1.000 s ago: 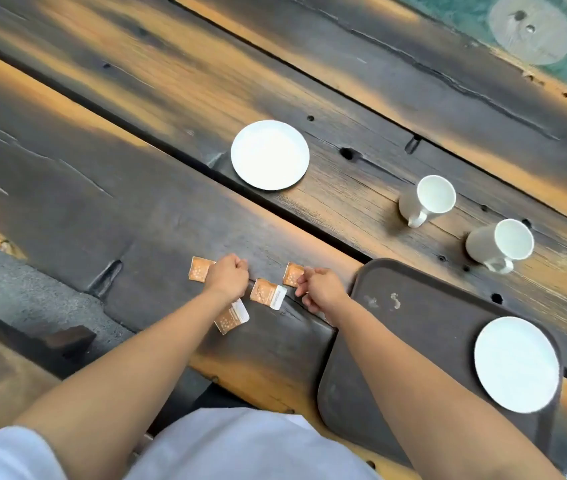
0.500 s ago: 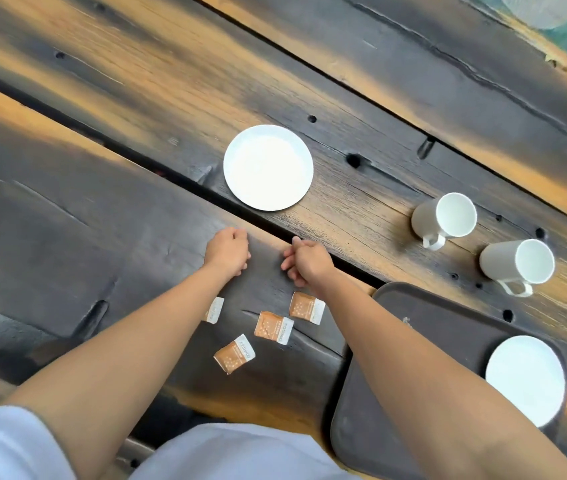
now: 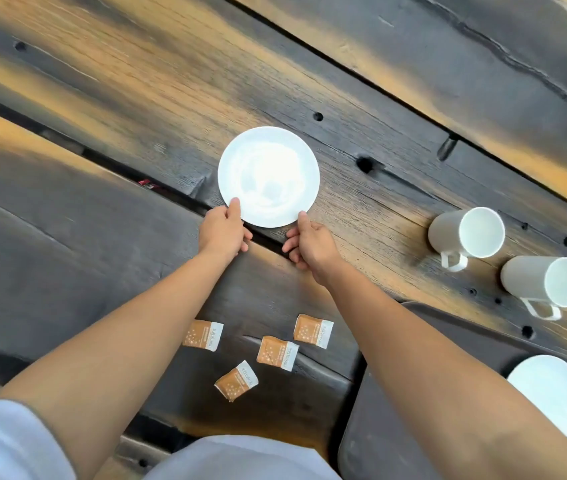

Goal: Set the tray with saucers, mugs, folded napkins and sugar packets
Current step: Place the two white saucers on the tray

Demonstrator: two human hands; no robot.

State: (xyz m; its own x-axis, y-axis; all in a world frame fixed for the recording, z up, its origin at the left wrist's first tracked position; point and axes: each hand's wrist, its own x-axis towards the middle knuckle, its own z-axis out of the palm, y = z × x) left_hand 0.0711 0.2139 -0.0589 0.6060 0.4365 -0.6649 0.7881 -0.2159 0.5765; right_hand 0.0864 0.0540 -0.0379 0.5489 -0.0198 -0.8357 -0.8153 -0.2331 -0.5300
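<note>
A white saucer (image 3: 268,176) lies on the wooden table beyond a gap between planks. My left hand (image 3: 223,232) has its thumb on the saucer's near-left rim, and my right hand (image 3: 310,245) touches the near-right rim with its thumb. Both grip its edge. Several orange sugar packets (image 3: 277,352) lie loose on the dark plank between my forearms. A dark grey tray (image 3: 396,427) sits at the lower right with a second white saucer (image 3: 545,393) on it. Two white mugs (image 3: 465,233) (image 3: 545,282) lie on their sides to the right.
The table (image 3: 136,81) is made of dark, scorched planks with a deep gap (image 3: 178,199) running just under the saucer's near edge. My right forearm crosses over the tray's left part. My white shirt fills the bottom edge.
Both hands left the sugar packets and reached forward across the gap to the far saucer, where they now grip its near rim. The view shifted forward with them.
</note>
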